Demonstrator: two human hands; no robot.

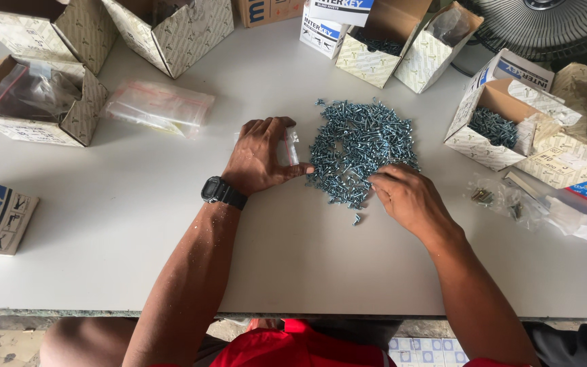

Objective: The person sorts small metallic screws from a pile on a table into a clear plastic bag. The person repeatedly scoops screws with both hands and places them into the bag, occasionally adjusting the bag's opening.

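The left hand (pixel 258 158) is resting on the white counter (pixel 103 224), its fingers curled round a small clear bag (pixel 289 147), pinching it upright with its long axis running from six to twelve o'clock. The screws (pixel 361 149), a loose heap of small, shiny, bluish-grey metal pieces, are lying just beside the bag at its three o'clock side. The right hand (pixel 409 198) is working at the heap's five o'clock edge, its fingers drawn narrow among the screws; I cannot tell whether they are gripping any. The right hand is the nearer one to the heap, and the bag is sitting at its ten o'clock, across the pile's lower left part. One stray screw (pixel 356 219) is lying apart at the heap's six o'clock.

A black wristwatch (pixel 223 192) is circling the left wrist. Patterned cardboard boxes are ringing the counter: an open box (pixel 490 126) at three o'clock is holding more screws, another box (pixel 39 102) at ten o'clock is holding crumpled plastic, and a flat stack of clear bags (pixel 161 105) is lying beside it. A black fan (pixel 545 24) is standing at one o'clock.
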